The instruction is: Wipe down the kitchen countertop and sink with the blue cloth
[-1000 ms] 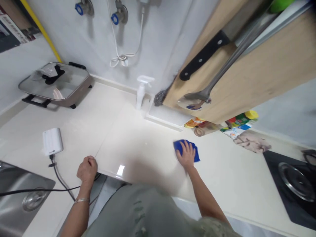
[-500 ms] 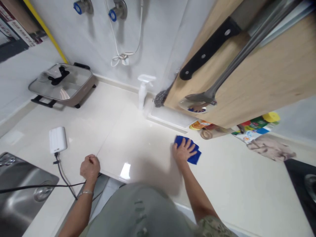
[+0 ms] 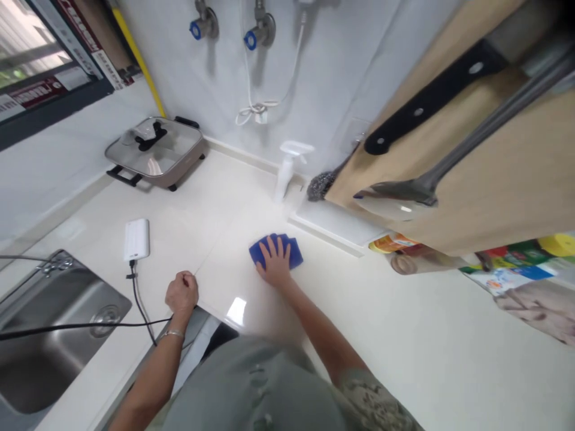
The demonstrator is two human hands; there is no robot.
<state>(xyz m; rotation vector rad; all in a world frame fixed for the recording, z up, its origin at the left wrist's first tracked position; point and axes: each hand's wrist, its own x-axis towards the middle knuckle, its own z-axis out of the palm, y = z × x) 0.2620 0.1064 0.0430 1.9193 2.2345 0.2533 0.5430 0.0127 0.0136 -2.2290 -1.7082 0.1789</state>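
My right hand (image 3: pixel 275 266) lies flat with spread fingers on a folded blue cloth (image 3: pixel 294 254), pressing it against the white countertop (image 3: pixel 359 335). Curled into a fist, my left hand (image 3: pixel 182 293) rests at the counter's front edge, and nothing shows in it. Left of that fist is a white power bank (image 3: pixel 137 238) with a black cable (image 3: pixel 137 293) plugged in. A white spray bottle (image 3: pixel 287 170) stands beyond the cloth, near the wall.
An electric pan (image 3: pixel 155 152) with a glass lid sits in the back-left corner. The steel sink (image 3: pixel 58 359) is at left. On the right, a wooden board (image 3: pixel 507 167) with a knife (image 3: pixel 417 114) and ladle (image 3: pixel 431 179) rises over a white tray (image 3: pixel 327 224); a scourer (image 3: pixel 320 185) hangs beside it.
My right hand has slid left across the counter with the blue cloth under it. My left hand stays in a fist at the edge. The camera view has turned left.
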